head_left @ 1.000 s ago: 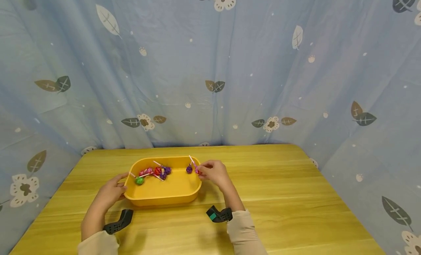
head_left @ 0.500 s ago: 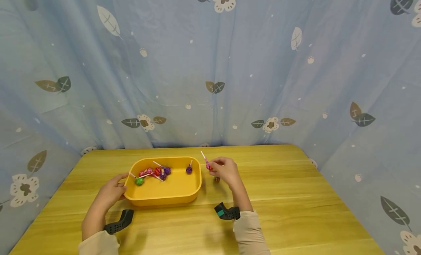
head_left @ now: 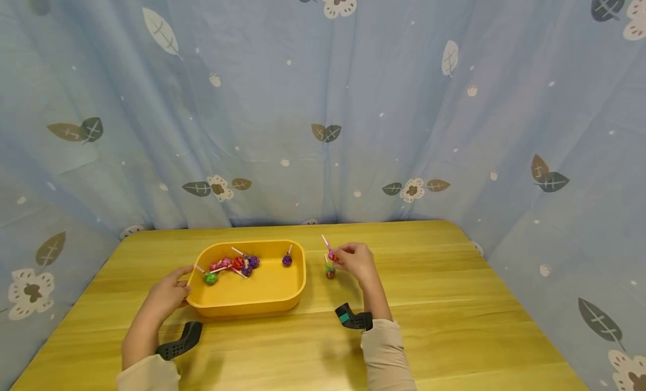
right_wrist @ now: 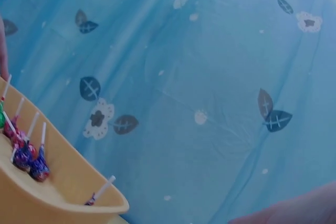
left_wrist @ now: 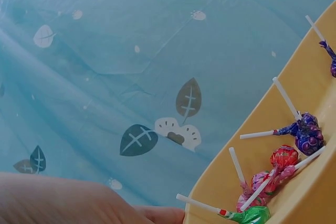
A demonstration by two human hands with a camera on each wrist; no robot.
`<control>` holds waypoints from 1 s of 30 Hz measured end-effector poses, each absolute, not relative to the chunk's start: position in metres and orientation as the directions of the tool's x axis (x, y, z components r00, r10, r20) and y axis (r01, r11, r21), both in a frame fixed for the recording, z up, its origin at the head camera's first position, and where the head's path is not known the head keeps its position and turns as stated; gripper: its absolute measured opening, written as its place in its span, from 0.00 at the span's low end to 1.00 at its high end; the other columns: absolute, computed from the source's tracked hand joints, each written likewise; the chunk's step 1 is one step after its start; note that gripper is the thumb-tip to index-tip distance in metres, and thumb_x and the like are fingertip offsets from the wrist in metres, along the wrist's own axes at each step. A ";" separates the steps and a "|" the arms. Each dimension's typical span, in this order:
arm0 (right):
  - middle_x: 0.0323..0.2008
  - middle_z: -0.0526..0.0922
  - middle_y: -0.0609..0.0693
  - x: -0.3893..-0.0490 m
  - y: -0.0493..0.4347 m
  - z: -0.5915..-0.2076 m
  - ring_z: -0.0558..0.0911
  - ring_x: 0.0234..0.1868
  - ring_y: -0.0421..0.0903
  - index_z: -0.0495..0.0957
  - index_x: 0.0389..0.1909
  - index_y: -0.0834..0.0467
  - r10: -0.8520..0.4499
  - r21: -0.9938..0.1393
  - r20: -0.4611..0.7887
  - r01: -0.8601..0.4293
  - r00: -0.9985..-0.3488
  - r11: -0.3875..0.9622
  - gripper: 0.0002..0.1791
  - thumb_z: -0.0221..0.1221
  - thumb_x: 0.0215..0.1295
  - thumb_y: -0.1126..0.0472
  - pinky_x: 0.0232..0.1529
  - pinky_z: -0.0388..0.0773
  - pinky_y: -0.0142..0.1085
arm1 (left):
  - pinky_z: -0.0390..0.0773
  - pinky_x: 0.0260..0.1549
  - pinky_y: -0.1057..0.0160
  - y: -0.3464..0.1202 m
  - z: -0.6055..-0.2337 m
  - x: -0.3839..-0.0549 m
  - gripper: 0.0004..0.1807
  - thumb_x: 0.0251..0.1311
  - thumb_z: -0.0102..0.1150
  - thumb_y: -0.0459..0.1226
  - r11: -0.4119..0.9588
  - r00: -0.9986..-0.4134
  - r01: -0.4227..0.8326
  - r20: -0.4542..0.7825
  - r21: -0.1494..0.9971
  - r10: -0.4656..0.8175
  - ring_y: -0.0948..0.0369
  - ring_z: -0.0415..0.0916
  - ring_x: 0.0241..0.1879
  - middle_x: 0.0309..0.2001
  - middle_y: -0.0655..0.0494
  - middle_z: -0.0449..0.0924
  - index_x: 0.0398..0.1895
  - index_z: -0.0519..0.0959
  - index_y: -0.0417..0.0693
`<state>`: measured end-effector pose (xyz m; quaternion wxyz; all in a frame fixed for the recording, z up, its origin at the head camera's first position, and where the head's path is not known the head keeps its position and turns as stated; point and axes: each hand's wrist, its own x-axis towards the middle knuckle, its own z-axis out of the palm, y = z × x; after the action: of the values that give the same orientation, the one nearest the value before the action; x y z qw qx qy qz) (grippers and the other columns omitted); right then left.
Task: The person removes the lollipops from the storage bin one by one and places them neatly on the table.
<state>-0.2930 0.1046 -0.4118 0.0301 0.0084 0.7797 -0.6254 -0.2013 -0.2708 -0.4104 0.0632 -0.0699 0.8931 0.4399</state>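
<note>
My left hand [head_left: 165, 294] holds the left end of a yellow plastic bin [head_left: 247, 309], its fingers at the rim. Off the bin's right end, my right hand [head_left: 357, 261] pinches a pink-and-red lollipop [head_left: 331, 253] by its wrapped head, white stick pointing up. Just below it is a lollipop with a green and brownish-red wrapper [head_left: 330, 272] on the table. Inside the bin, a green lollipop [head_left: 210, 278] and several pink, red and purple lollipops [left_wrist: 284, 157] bunch toward the left. One purple lollipop [head_left: 287, 260] sits alone near the right end.
A wooden table [head_left: 454, 301] carries everything and reaches well past the right hand. Behind it hangs a blue curtain [head_left: 282, 99] with leaves and flowers. Both wrists wear black camera mounts [head_left: 355, 318].
My right hand has moved right, out from over the bin's right end, carrying the pink-and-red lollipop. The green-and-brown lollipop on the table has come into view. My left hand stays on the bin.
</note>
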 end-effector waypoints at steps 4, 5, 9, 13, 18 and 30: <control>0.37 0.82 0.62 -0.295 0.111 -0.416 0.84 0.39 0.59 0.80 0.44 0.72 0.018 -0.958 -0.086 0.088 -0.996 0.272 0.12 0.58 0.67 0.66 0.43 0.82 0.46 | 0.82 0.42 0.51 -0.271 -0.411 -0.200 0.30 0.66 0.41 0.25 0.609 -0.983 -0.178 -0.171 0.773 -0.069 0.32 0.67 0.57 0.61 0.17 0.58 0.70 0.49 0.23; 0.37 0.83 0.62 -0.296 0.112 -0.418 0.84 0.40 0.59 0.80 0.44 0.72 0.029 -0.955 -0.094 0.099 -0.995 0.279 0.12 0.58 0.66 0.66 0.43 0.82 0.46 | 0.82 0.42 0.51 -0.271 -0.411 -0.200 0.30 0.66 0.41 0.25 0.608 -0.983 -0.177 -0.170 0.774 -0.070 0.32 0.67 0.57 0.61 0.17 0.59 0.70 0.49 0.23; 0.37 0.82 0.63 -0.298 0.116 -0.423 0.84 0.39 0.59 0.79 0.43 0.73 0.048 -0.945 -0.101 0.111 -0.994 0.307 0.12 0.58 0.66 0.66 0.42 0.83 0.45 | 0.82 0.42 0.51 -0.271 -0.411 -0.200 0.30 0.66 0.40 0.25 0.609 -0.983 -0.179 -0.168 0.772 -0.076 0.32 0.68 0.57 0.60 0.17 0.59 0.70 0.50 0.23; 0.36 0.82 0.62 -0.298 0.117 -0.427 0.85 0.38 0.58 0.79 0.43 0.73 0.060 -0.927 -0.105 0.120 -0.993 0.355 0.13 0.59 0.66 0.65 0.40 0.84 0.43 | 0.82 0.41 0.51 -0.272 -0.412 -0.201 0.30 0.66 0.41 0.25 0.616 -0.985 -0.169 -0.160 0.770 -0.070 0.32 0.68 0.56 0.60 0.17 0.60 0.70 0.50 0.23; 0.35 0.82 0.61 -0.300 0.119 -0.430 0.85 0.37 0.57 0.81 0.44 0.71 0.074 -0.911 -0.127 0.145 -0.989 0.385 0.14 0.59 0.66 0.63 0.38 0.84 0.41 | 0.82 0.41 0.51 -0.272 -0.413 -0.202 0.30 0.66 0.41 0.25 0.617 -0.986 -0.159 -0.158 0.771 -0.058 0.32 0.68 0.56 0.60 0.17 0.60 0.70 0.50 0.22; 0.32 0.82 0.60 -0.300 0.120 -0.439 0.86 0.32 0.53 0.81 0.40 0.71 0.052 -0.901 -0.156 0.164 -0.986 0.401 0.10 0.59 0.65 0.67 0.33 0.84 0.38 | 0.82 0.42 0.51 -0.272 -0.413 -0.202 0.30 0.65 0.41 0.25 0.626 -0.984 -0.170 -0.161 0.761 -0.071 0.31 0.65 0.58 0.60 0.17 0.59 0.70 0.51 0.23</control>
<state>-0.2998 0.1200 -0.4393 0.0512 0.0647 0.8353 -0.5436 -0.2021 -0.2720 -0.4125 0.0578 -0.0670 0.8998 0.4273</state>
